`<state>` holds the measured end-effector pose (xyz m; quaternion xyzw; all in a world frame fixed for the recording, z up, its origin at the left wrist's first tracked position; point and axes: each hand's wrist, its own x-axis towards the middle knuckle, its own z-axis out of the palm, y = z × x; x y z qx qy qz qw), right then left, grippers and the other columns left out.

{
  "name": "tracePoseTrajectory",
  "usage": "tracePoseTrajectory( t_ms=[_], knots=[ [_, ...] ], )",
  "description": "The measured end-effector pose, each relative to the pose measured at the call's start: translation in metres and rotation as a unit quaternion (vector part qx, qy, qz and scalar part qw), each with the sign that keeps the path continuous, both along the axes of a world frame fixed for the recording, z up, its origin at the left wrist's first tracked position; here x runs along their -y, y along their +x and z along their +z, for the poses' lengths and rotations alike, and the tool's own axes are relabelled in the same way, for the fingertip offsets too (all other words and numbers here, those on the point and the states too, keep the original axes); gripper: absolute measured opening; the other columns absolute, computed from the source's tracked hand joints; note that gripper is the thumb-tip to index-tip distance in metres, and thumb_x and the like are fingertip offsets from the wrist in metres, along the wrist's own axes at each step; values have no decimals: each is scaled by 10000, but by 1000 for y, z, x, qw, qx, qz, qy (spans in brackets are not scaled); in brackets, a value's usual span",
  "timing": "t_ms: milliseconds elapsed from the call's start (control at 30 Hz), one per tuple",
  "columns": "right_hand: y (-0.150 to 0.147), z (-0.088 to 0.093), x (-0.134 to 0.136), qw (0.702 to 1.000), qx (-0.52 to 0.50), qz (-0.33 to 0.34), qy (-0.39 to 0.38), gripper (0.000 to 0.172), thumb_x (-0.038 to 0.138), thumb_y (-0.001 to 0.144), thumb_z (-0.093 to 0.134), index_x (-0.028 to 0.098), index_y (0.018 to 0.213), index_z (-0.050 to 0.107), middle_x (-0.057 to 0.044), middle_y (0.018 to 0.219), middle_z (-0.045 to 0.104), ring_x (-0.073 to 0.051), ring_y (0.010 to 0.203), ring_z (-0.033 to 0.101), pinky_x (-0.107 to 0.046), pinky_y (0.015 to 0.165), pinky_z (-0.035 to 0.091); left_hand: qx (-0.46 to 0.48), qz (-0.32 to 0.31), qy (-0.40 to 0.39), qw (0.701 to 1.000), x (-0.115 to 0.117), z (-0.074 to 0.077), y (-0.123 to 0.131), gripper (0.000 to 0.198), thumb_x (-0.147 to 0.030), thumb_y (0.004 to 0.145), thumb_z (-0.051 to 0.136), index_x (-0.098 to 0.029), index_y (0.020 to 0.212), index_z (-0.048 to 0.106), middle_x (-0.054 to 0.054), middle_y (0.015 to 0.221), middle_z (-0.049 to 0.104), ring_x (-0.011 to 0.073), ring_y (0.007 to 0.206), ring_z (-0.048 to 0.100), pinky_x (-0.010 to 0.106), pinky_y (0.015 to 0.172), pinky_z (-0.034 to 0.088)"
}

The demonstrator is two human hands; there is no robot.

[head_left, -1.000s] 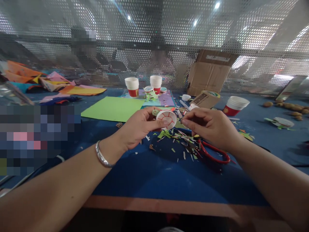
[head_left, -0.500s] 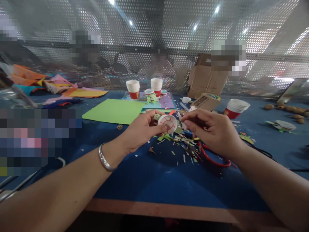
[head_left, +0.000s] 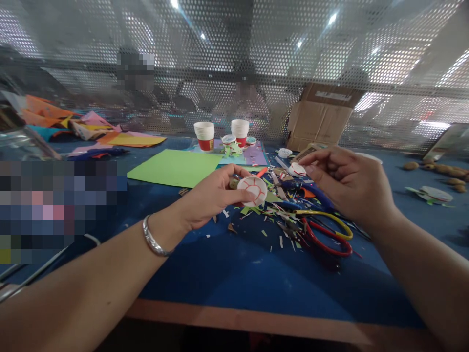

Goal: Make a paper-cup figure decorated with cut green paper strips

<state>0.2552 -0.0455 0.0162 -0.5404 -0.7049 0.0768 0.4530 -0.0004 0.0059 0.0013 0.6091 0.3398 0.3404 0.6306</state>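
Between the thumb and fingers of my left hand (head_left: 223, 195) is a small white paper cup base (head_left: 257, 189), marked with red lines and facing me. A small greenish piece (head_left: 233, 183) shows at its left edge, partly hidden by my fingers. My right hand (head_left: 344, 183) is raised to the right, apart from the cup base, with thumb and index finger drawn together. Whatever they may pinch is too small to make out. Just left of its fingertips is another white round piece (head_left: 297, 169) with a red mark. Below lie red-handled scissors (head_left: 330, 252) and yellow-handled scissors (head_left: 348, 226).
Paper scraps (head_left: 278, 215) litter the middle of the blue table (head_left: 234, 278). Beyond my left hand lies a green sheet (head_left: 172, 167). Stacked paper cups (head_left: 204, 136), a cardboard box (head_left: 318, 120) and a green-legged paper turtle (head_left: 434, 194) stand or lie farther around.
My right hand has moved away from the cup base, up and to the right, uncovering the scissors handles. My left hand still holds the cup base, nearly in place.
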Motion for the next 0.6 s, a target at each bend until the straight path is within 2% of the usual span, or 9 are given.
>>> tracePoseTrajectory(
  t_ms=[67,167,267,400,500,600],
  knots=[
    [5,2,-2,1000,-5,-5,-9,155,387,944,669,261,1021,715,-68,891,716,-196,659,592,-364,572,428,-18,-21,-7,1000,1,2,-1,406,-179,747,825,-173,1070,579,24,877,746,146,787,693,282,748,516],
    [15,4,-7,999,10,-9,-53,198,422,934,669,249,1020,717,-26,680,633,-172,519,533,-353,504,402,-59,-62,3,996,2,5,-4,373,-214,764,815,-179,1060,590,18,871,739,144,770,674,268,707,505],
    [24,5,-13,993,39,12,-109,236,429,928,653,231,1036,723,4,568,578,-177,463,551,-340,464,410,-126,-133,32,983,2,6,-8,325,-298,781,816,-183,1018,624,28,856,741,153,745,663,264,680,482],
    [32,5,-18,987,52,43,-142,287,444,907,659,205,1048,731,-4,614,608,-166,478,592,-326,469,472,-212,-220,73,949,3,3,-10,365,-454,817,790,-208,1045,646,33,868,745,181,769,683,255,646,447],
    [33,4,-19,986,59,46,-149,291,463,893,675,204,1011,736,-9,631,622,-154,485,603,-316,477,486,-233,-240,75,939,4,0,-11,374,-490,841,760,-223,1068,628,21,883,738,172,764,676,246,641,441],
    [34,3,-19,985,67,40,-155,256,462,891,682,227,976,734,7,587,610,-159,468,591,-316,470,458,-226,-239,56,943,3,-1,-11,390,-430,818,782,-227,1099,603,26,925,744,178,782,679,255,665,461]
  ],
)
